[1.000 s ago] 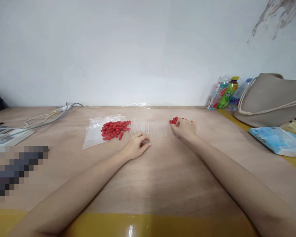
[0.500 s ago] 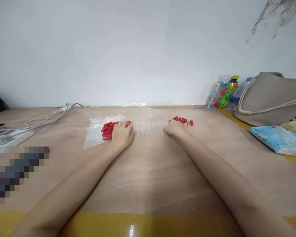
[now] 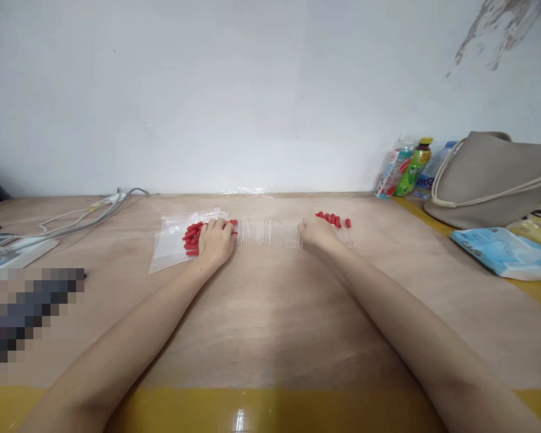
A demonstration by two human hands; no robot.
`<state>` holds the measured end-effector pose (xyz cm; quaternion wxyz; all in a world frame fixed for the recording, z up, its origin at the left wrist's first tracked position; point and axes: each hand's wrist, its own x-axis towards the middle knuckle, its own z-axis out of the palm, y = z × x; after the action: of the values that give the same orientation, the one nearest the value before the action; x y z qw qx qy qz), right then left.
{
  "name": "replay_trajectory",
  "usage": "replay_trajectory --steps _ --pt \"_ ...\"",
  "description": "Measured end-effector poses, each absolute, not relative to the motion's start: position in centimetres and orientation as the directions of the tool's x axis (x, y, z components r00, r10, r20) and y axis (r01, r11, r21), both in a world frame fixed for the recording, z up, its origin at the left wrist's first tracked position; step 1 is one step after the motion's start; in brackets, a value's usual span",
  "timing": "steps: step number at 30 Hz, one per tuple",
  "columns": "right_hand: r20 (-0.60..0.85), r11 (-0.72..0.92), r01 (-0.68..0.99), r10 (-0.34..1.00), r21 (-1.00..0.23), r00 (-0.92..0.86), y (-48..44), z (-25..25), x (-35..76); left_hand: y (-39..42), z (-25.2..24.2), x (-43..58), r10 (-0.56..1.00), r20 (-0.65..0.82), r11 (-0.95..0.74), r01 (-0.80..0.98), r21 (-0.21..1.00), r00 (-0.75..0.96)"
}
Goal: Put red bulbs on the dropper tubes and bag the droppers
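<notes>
A row of clear glass tubes [image 3: 270, 233] lies across the far middle of the wooden table [image 3: 270, 313]. My left hand [image 3: 215, 243] rests palm down on a pile of red rubber caps [image 3: 190, 237] lying on a clear plastic bag [image 3: 169, 243], fingers curled over the caps. My right hand [image 3: 318, 234] lies at the right end of the tube row, fingers bent and touching the tubes. Beside it lie tubes fitted with red caps [image 3: 336, 221]. Whether either hand holds anything is hidden.
Grey cables [image 3: 90, 213] and a flat white device [image 3: 13, 251] sit at the left. At the right stand drink bottles [image 3: 408, 168], a beige bag [image 3: 496, 177] and a blue packet [image 3: 507, 252]. A yellow strip runs along the table's near edge [image 3: 270, 412].
My left hand moved left from in front of the tubes onto the pile of red caps. My right hand shifted from the capped tubes to the right end of the tube row.
</notes>
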<state>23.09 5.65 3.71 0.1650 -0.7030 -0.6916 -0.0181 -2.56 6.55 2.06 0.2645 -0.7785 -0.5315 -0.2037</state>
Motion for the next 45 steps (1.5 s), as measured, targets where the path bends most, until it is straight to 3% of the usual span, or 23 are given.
replay_trajectory --steps 3,7,10,13,25,35,45 --pt "0.272 -0.028 0.952 0.955 -0.305 0.116 4.1 4.3 22.6 5.7 2.4 -1.7 0.665 0.656 -0.369 0.921 -0.127 0.357" --pt "0.431 0.273 0.864 0.899 -0.424 -0.072 1.5 2.9 22.7 3.7 2.1 0.4 0.649 0.655 -0.593 0.797 0.118 0.386" --pt "0.560 0.525 0.759 0.787 -0.385 -0.260 0.0 0.9 23.5 2.3 1.2 1.8 0.664 0.591 -0.688 0.683 0.245 0.457" --pt "0.626 0.636 0.712 0.693 -0.299 -0.356 -1.1 -0.2 24.4 1.6 0.4 2.3 0.652 0.567 -0.737 0.596 0.319 0.503" --pt "0.643 0.658 0.706 0.664 -0.261 -0.381 -2.0 0.1 24.5 1.2 0.8 2.4 0.586 0.599 -0.799 0.511 0.317 0.545" --pt "0.615 0.684 0.650 0.679 -0.331 -0.401 -1.4 -0.3 25.0 0.6 1.2 2.5 0.621 0.555 -0.784 0.417 0.461 0.553" --pt "0.578 0.713 0.641 0.660 -0.283 -0.479 -1.1 -0.5 25.4 0.1 1.2 2.4 0.641 0.424 -0.738 0.362 0.570 0.640"
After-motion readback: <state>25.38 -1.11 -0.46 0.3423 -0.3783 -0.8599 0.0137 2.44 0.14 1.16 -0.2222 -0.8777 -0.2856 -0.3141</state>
